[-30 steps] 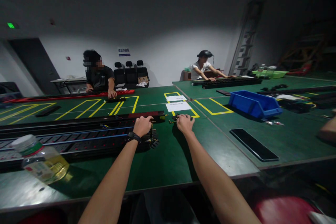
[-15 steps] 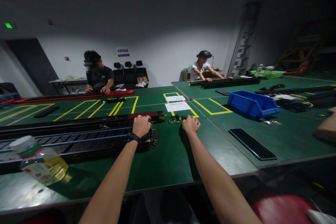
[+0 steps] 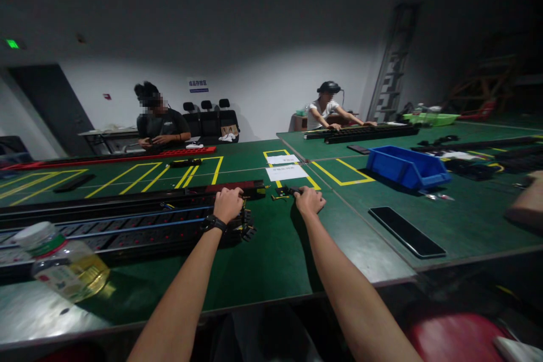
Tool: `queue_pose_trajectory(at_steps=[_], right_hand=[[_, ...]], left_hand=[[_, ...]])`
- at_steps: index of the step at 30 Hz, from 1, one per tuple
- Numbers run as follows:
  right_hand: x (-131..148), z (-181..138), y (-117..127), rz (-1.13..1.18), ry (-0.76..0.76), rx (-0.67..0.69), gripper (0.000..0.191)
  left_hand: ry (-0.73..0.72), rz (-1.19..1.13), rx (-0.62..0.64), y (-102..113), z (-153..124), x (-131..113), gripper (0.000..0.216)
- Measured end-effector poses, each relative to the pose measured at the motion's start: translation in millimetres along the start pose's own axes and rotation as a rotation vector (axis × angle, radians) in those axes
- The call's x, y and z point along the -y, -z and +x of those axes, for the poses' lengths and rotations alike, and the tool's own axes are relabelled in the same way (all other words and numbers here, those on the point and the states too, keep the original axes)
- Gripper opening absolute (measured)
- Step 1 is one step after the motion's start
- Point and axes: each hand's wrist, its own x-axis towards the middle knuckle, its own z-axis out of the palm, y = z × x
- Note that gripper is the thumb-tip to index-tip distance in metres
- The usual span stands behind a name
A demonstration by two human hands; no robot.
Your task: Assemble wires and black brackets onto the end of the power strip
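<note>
Hands of the camera wearer, 2 in number, lay well apart, both to the left of the blue bin [image 3: 408, 168] and nearer the wearer. Left hand [image 3: 228, 205], with a dark watch [image 3: 213, 223] at its wrist, rested at the near-bin end of the long black rails [image 3: 127, 226]; its fingers covered that end, so whether they gripped or merely pressed could not be told. Right hand [image 3: 309, 202], between the rails and the bin, had its fingers gathered at a small dark part [image 3: 281, 191], which lay on the green surface [image 3: 258, 283] to the left of the bin; whether they had closed on it could not be told. Small yellowish pieces [image 3: 278, 198] lay just beside this part. Left of the bin lay 2 white sheets [image 3: 286, 173], beyond the dark part. Nearer the wearer than the bin was a phone [image 3: 406, 232]; far to the bin's left, a clear bottle [image 3: 63, 266] of yellow liquid stood before the rails. Beyond the bin and to its left were 2 co-workers, 1 in dark clothing [image 3: 161, 127] and 1 in white [image 3: 316, 117], the latter reaching over black bars [image 3: 373, 134].
</note>
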Motion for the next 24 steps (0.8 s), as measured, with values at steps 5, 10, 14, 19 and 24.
queue_pose_trajectory(at_steps=[5,10,14,19,24], right_hand=[[0.6,1.2,-0.4,-0.043,0.005,-0.003,0.028],[1.5,0.9,-0.9,-0.039,-0.046,-0.013,0.033],[-1.4,5.9,-1.3,0.116,-0.054,0.039,0.035],[-1.6,23.5,-4.8,0.601,-0.221,-0.057,0.038],[0.2,42.3,-9.0,1.040,-0.329,-0.049,0.034]], left_hand=[[0.005,-0.004,0.004,0.4,0.1,-0.2,0.038],[0.005,-0.011,0.016,1.1,0.7,0.0,0.038],[0.000,-0.024,0.014,0.7,0.9,0.5,0.038],[0.004,-0.003,0.008,0.8,0.5,0.0,0.037],[0.000,-0.012,0.012,1.1,0.8,-0.4,0.037]])
